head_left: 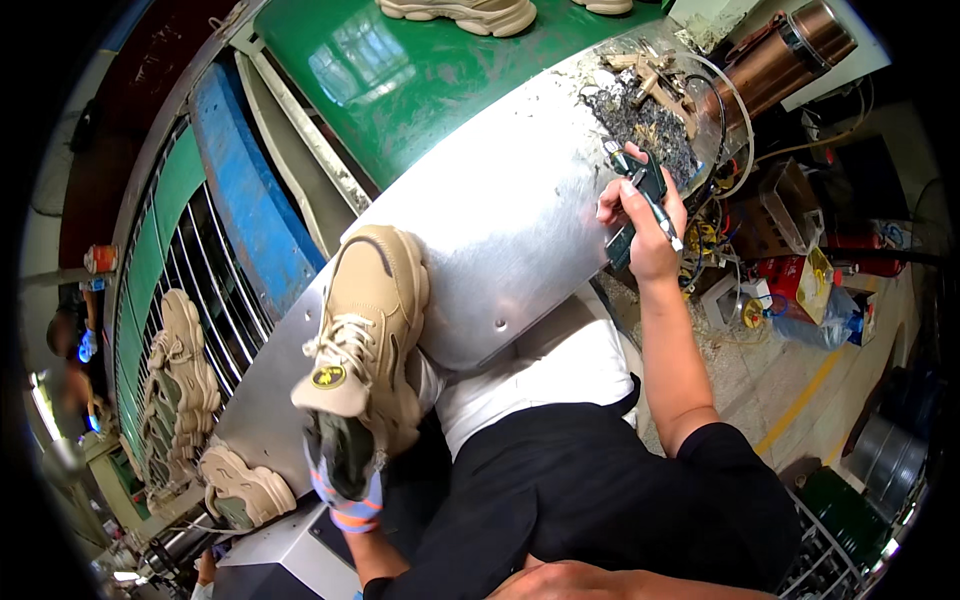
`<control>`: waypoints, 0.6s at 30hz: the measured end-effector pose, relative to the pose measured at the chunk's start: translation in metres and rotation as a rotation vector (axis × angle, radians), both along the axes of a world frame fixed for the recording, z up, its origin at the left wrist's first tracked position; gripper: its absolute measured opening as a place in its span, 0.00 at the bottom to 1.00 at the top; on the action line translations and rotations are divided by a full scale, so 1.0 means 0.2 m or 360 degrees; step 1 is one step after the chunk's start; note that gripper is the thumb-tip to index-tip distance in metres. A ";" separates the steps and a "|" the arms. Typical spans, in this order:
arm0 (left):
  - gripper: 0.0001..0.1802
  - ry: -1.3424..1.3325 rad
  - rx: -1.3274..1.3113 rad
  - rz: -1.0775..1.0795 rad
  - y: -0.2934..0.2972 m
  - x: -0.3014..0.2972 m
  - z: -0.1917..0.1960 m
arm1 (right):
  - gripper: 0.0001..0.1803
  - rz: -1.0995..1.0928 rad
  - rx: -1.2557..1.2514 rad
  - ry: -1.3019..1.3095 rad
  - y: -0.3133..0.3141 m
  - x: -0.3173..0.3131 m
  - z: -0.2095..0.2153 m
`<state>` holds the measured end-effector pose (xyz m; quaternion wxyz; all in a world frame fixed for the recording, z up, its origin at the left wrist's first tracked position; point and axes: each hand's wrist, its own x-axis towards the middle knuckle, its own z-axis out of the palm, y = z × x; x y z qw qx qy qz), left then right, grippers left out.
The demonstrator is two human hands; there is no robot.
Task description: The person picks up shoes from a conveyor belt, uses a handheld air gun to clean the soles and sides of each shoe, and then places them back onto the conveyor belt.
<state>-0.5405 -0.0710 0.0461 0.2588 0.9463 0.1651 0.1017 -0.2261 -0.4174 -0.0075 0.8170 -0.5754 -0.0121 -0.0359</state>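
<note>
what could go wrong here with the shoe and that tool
1. The left hand is inside the beige shoe, which sits at the metal table's edge over the lap; it might slip off.
2. The right hand holds a dark tool and a pen-like tool together, so one may drop.
3. Scrap debris lies close by and could soil the shoe.
</note>
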 end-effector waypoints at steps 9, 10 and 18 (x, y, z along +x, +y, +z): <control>0.33 -0.0880 -0.0466 0.0095 -0.27 1.33 0.01 | 0.29 0.0001 0.0059 0.0037 0.02 0.08 -0.02; 0.33 -0.0949 -0.0535 0.0015 -0.21 1.57 0.02 | 0.29 0.0009 0.0095 0.0051 0.01 0.08 -0.01; 0.23 -0.1072 0.0117 -0.0079 0.24 3.04 -0.19 | 0.30 0.0049 0.0028 0.0096 -0.01 0.06 -0.04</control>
